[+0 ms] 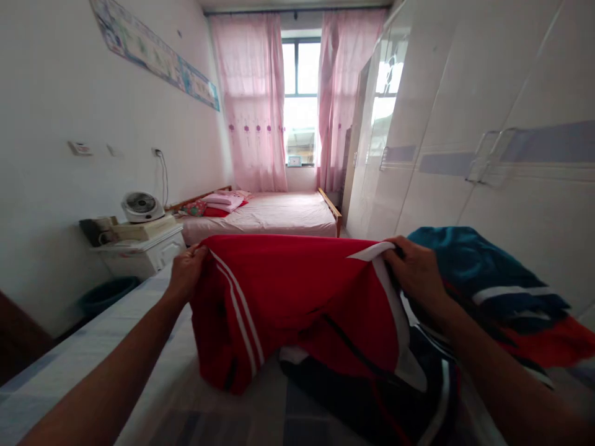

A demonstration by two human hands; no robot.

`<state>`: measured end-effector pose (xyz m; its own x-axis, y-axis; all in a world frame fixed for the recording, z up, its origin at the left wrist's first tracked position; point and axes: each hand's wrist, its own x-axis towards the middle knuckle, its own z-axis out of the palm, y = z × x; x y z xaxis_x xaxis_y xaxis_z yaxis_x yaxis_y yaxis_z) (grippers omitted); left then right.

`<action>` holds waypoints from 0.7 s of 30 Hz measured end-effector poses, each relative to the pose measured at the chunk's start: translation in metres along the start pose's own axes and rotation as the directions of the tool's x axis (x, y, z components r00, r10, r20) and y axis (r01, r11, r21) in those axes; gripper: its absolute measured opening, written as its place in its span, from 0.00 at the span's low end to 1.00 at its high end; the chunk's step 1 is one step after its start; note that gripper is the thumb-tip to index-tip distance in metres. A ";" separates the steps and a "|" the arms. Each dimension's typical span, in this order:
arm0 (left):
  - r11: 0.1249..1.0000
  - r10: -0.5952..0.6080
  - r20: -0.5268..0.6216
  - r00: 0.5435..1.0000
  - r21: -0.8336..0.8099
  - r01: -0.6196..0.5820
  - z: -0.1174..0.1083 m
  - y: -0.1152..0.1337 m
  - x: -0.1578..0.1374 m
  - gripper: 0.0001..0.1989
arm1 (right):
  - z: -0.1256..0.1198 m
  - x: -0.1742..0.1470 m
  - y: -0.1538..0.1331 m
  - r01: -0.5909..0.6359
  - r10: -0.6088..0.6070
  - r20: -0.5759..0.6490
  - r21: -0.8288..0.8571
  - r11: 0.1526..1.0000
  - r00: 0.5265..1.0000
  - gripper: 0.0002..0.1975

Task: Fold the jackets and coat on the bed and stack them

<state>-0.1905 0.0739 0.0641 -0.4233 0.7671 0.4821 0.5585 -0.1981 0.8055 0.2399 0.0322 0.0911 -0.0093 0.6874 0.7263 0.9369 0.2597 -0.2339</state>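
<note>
Leftmost, on a white wall: a long poster [158, 57] set high, with a socket and dangling cord lower down. Below, a small white cabinet [165, 249] with a fan [142, 206] on top, and beside it a dark green bin [109, 291] on the floor. Across the foreground, a pale sheet [79, 347] with blue-grey patches. Straight ahead, a wood-framed bed [288, 210] under pink covering, with folded bedding [225, 202] stacked at its left end. Behind that, pink curtains [248, 80] drawn partly aside from a bright window [300, 74]. All along the right, a glossy white wardrobe [432, 111] with metal handles and lilac bands. In front of it, on the right, a loose heap of clothes [458, 254] in teal, navy and orange-red.

Between both arms, held up above the sheet: a red top [283, 279], stretched along its upper edge, hanging in folds down to dark cloth [334, 387] underneath.

Left hand [186, 272]: forearm reaching up from the lower left, fingers curled tight over the red corner beside two white stripes. Right hand [416, 269]: forearm slanting in from the lower right, thumb and fingers pinching the white trim at the opposite corner, just beside the heap.
</note>
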 end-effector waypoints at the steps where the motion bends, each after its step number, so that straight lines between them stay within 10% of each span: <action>1: 0.999 0.008 0.025 1.000 0.052 -0.010 0.007 -0.011 -0.002 0.20 | 0.014 -0.003 0.007 -0.007 0.011 0.089 -0.041 0.999 0.996 0.15; 7: 0.928 0.204 0.215 0.955 0.267 -0.258 0.023 -0.015 -0.064 0.21 | 0.068 -0.030 0.020 0.078 -0.018 0.388 -0.138 0.987 0.921 0.21; 12: 0.682 0.450 0.600 0.661 0.246 -0.689 0.024 0.008 -0.140 0.18 | 0.088 -0.040 0.013 0.152 -0.098 0.517 -0.064 0.986 0.851 0.27; 17: 0.707 0.301 0.638 0.709 0.350 -0.615 0.035 0.003 -0.132 0.29 | 0.063 -0.057 0.023 0.178 -0.072 0.446 -0.200 0.963 0.892 0.27; 21: 0.823 0.126 0.757 0.641 0.281 -0.494 0.047 -0.010 -0.105 0.20 | 0.029 -0.086 0.057 0.123 0.096 0.555 -0.344 0.931 0.826 0.31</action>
<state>-0.1180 0.0237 -0.0112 0.3395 0.9287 0.1492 0.8691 -0.3704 0.3277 0.2836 0.0074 -0.0036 -0.1120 0.9693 0.2191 0.9912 0.0934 0.0937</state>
